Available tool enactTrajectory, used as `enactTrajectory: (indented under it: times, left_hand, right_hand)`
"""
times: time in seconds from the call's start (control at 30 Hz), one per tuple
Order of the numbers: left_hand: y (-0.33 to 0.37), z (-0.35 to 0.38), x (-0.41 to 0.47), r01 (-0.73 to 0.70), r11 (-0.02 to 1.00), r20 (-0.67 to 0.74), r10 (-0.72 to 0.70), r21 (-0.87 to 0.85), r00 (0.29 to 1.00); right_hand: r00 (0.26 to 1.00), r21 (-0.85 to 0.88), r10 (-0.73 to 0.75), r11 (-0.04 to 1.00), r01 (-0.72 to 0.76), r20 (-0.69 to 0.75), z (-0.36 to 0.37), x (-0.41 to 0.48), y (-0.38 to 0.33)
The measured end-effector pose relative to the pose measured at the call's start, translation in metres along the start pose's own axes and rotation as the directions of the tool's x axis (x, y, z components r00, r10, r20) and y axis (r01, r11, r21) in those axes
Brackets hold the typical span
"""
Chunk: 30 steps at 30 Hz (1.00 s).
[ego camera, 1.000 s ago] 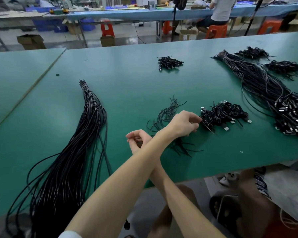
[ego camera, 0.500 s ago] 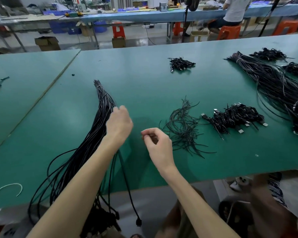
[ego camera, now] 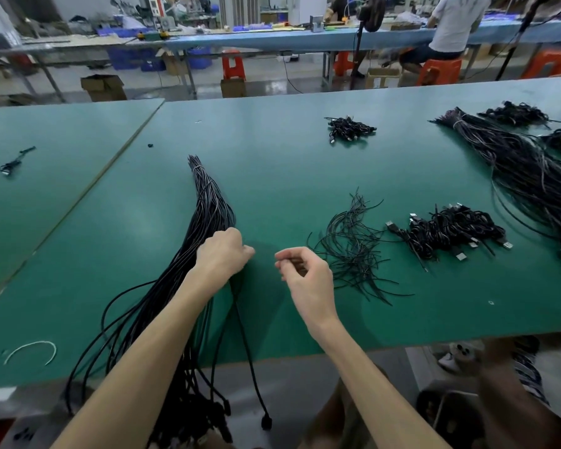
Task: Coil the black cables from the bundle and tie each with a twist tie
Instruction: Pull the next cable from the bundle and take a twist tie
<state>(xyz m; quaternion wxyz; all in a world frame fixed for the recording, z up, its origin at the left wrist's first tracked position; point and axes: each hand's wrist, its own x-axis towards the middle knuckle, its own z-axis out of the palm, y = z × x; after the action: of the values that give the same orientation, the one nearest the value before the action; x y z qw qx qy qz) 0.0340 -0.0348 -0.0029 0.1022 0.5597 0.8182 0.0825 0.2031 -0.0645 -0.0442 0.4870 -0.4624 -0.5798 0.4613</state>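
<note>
Head view looks down on the green table [ego camera: 272, 163]. My left hand [ego camera: 222, 254] lies on the right edge of the fanned bundle of long black cables [ego camera: 208, 215], fingers curled into the strands; whether they have singled out one cable is hidden. My right hand [ego camera: 305, 273] hovers just beside it, thumb and forefinger pinched on what looks like a thin black twist tie [ego camera: 293, 262]. To its right lie the loose pile of black twist ties [ego camera: 353, 251] and the heap of coiled, tied black cables [ego camera: 447, 231]. I judge a fresh cycle is starting: next I must draw one cable free without dragging its neighbours, then wind it into loops before tying.
</note>
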Motion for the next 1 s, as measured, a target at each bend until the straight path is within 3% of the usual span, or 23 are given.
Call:
enactTrajectory:
  times: [0.17, 0.3, 0.37, 0.53, 0.6, 0.73, 0.83, 0.9, 0.93, 1.0]
  left_hand:
    - [0.023, 0.001, -0.021, -0.146, 0.901, 0.158, 0.227, -0.408, 0.961]
    - [0.033, -0.002, -0.037, -0.176, 0.742, 0.151, 0.351, -0.647, 0.924]
    - [0.035, -0.003, -0.038, -0.195, 0.685, 0.051, 0.321, -0.702, 0.946]
    - [0.032, -0.003, -0.022, -0.145, 0.486, -0.126, 0.072, -0.862, 0.989]
    - [0.03, -0.002, -0.015, -0.155, 0.481, -0.15, 0.049, -0.863, 0.987]
    - [0.029, 0.006, -0.008, -0.178, 0.491, -0.117, 0.153, -0.853, 0.981]
    - [0.025, 0.01, -0.012, -0.066, 0.453, 0.05, 0.239, -0.889, 0.97]
    - [0.016, 0.01, -0.017, 0.011, 0.489, 0.21, 0.354, -0.872, 0.911]
    - [0.009, 0.009, -0.019, 0.021, 0.523, 0.297, 0.449, -0.852, 0.843]
    - [-0.007, 0.004, -0.024, 0.01, 0.581, 0.46, 0.634, -0.814, 0.621]
  right_hand:
    - [0.999, 0.042, 0.028, 0.999, -0.027, -0.04, -0.001, 0.002, 0.004]
    - [0.988, 0.159, 0.123, 0.981, -0.108, -0.09, -0.005, 0.003, 0.004]
    - [0.995, 0.149, 0.098, 0.985, -0.093, -0.024, -0.004, 0.002, 0.002]
    - [0.988, 0.078, -0.019, 0.997, 0.007, 0.154, -0.003, -0.002, -0.002]
    - [0.975, 0.073, -0.03, 0.997, 0.014, 0.219, -0.003, -0.003, -0.003]
    - [0.969, 0.102, -0.015, 0.995, -0.01, 0.246, -0.007, -0.004, -0.005]
    - [0.991, 0.234, 0.017, 0.971, -0.049, 0.134, -0.01, -0.003, -0.006]
    - [0.996, 0.345, 0.084, 0.934, -0.09, 0.031, -0.011, -0.002, -0.006]
    - [0.993, 0.38, 0.115, 0.919, -0.102, -0.013, -0.012, -0.001, -0.005]
    - [0.985, 0.402, 0.153, 0.909, -0.109, -0.079, -0.012, 0.002, -0.004]
